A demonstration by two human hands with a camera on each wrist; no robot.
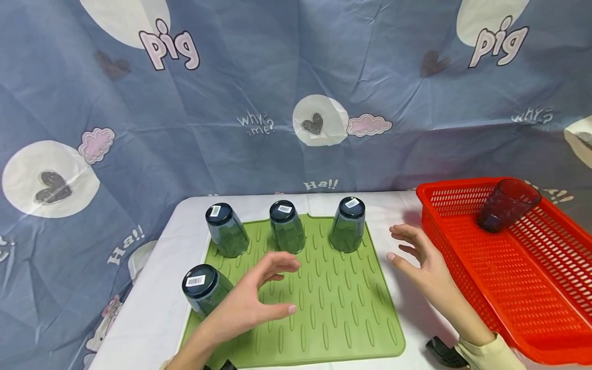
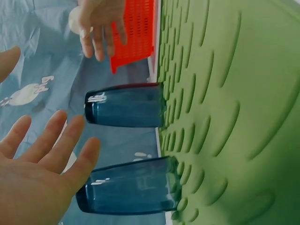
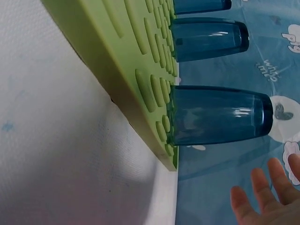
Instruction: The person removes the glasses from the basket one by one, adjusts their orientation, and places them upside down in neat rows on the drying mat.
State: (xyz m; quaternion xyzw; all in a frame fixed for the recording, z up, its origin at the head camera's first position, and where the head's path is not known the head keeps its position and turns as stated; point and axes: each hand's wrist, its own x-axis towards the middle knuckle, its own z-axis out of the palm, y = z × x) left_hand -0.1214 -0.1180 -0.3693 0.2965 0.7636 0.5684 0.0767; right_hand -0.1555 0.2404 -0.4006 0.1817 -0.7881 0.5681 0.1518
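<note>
Dark blue cups stood on a ridged green mat; right, a red perforated basket; far, a blue cartoon-printed cloth.

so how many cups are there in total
5. Three stand upside down along the far edge of the mat: left, middle, right. A fourth is upside down at its near left. The fifth lies in the red basket.

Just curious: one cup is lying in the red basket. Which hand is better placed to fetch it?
Probably the right hand: it hovers open beside the red basket holding the cup. The left hand is over the green mat.
</note>
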